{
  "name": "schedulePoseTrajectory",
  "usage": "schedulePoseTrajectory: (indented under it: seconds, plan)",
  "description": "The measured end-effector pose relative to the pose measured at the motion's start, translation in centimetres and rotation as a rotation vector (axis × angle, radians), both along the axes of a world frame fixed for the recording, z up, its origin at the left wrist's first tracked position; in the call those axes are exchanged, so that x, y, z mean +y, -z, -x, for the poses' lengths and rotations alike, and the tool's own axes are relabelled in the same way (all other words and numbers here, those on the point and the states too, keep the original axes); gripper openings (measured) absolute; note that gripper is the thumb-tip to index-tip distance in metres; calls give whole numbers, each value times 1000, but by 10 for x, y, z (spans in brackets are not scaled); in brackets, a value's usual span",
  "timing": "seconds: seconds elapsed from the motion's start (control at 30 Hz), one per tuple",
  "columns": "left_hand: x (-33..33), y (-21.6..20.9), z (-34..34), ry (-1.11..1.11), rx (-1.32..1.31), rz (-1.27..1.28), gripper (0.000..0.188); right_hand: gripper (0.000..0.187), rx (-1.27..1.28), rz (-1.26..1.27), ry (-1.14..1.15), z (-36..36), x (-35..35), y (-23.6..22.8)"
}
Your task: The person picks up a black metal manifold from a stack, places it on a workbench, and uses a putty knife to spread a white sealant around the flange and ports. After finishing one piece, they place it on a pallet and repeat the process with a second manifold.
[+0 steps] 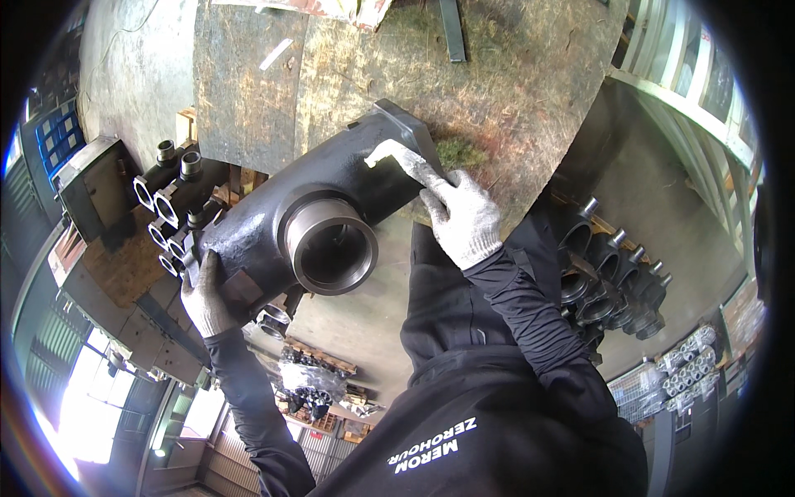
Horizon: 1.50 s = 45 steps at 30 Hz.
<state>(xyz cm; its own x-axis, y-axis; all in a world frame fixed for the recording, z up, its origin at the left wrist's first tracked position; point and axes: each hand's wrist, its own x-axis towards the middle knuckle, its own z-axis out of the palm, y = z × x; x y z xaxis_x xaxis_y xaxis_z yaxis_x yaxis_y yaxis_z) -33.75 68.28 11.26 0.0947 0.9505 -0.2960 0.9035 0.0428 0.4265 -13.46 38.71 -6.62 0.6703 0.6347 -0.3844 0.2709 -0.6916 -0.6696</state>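
Note:
I hold a large dark cast-iron part (pixel 273 215) with a round machined bore (pixel 331 246) facing me. My left hand (pixel 207 298), in a grey glove, grips its lower left end. At the upper right end my right hand (pixel 460 217), also gloved, presses on the flat flange, with a pale rag or glove finger (pixel 397 157) stretched across the metal. The part is tilted, left end low, above a rough wooden board (pixel 497 91).
A row of similar dark castings with round openings (pixel 170 207) stands at the left on a pallet. More castings (pixel 613 282) are stacked at the right. Wire baskets of small parts (pixel 687 364) sit far right. Grey concrete floor (pixel 132 74) lies behind.

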Motion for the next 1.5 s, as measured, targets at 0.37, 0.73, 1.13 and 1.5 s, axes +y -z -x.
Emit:
schedulePoseTrajectory:
  seconds: [0.37,0.73,1.13,1.5]
  plan:
    - [-2,2,-8,-197,-127,40,55,36,128,-160,158,3,-8,-15]
    - [-3,1,-10,-201,-127,49,55,36,165,-144,105,10,-21,-36]
    - [2,2,-4,-169,-117,43,51,39,169,-78,-4,-16,15,-19]
    - [1,2,-4,-171,-125,49,51,46,151,-150,120,-2,8,-15]
